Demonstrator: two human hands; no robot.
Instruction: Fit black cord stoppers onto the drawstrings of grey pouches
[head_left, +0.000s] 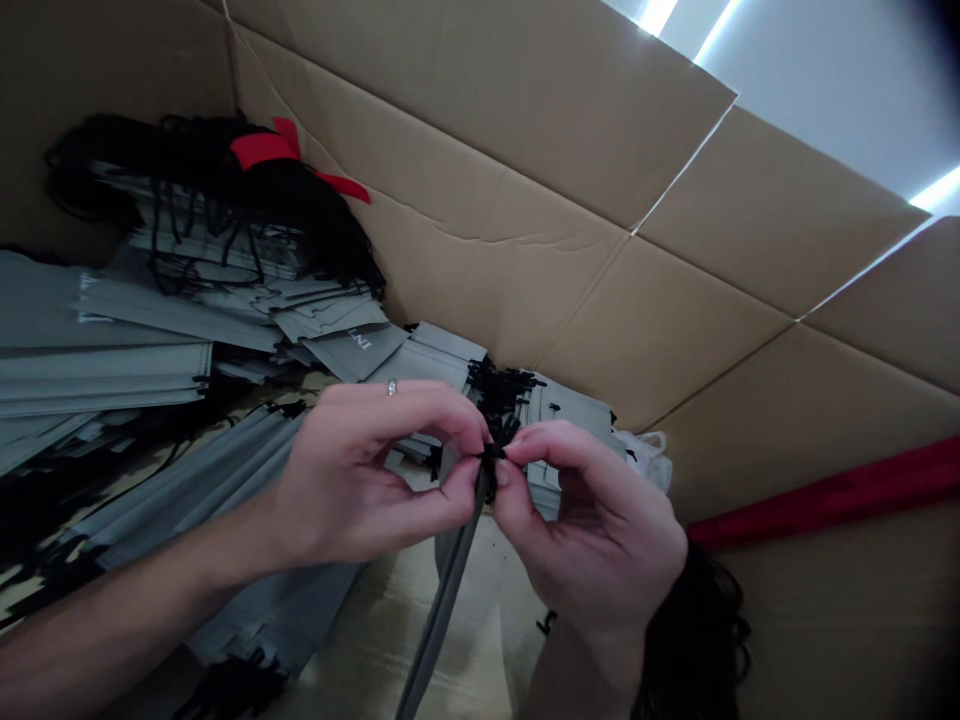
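Observation:
Near the middle of the view, my left hand (390, 470), with a ring on one finger, pinches a short black cord (493, 453). From the other side my right hand (581, 505) pinches the same cord between thumb and forefinger. Fingertips of both hands nearly meet, and they partly hide the cord. Below it hangs a grey fabric pouch (442, 600), seen edge-on, at whose top the cord sits. Just behind the fingers lies a stack of grey pouches (574, 405) with bunched black cord ends (504, 385).
Cardboard walls (480, 190) rise behind and at the right. Piles of grey pouches (97, 375) fill the left side. A black cord bundle (322, 225) tied with a red strip (266, 150) lies back left. At right are a red band (825, 495) and more black cords (694, 630).

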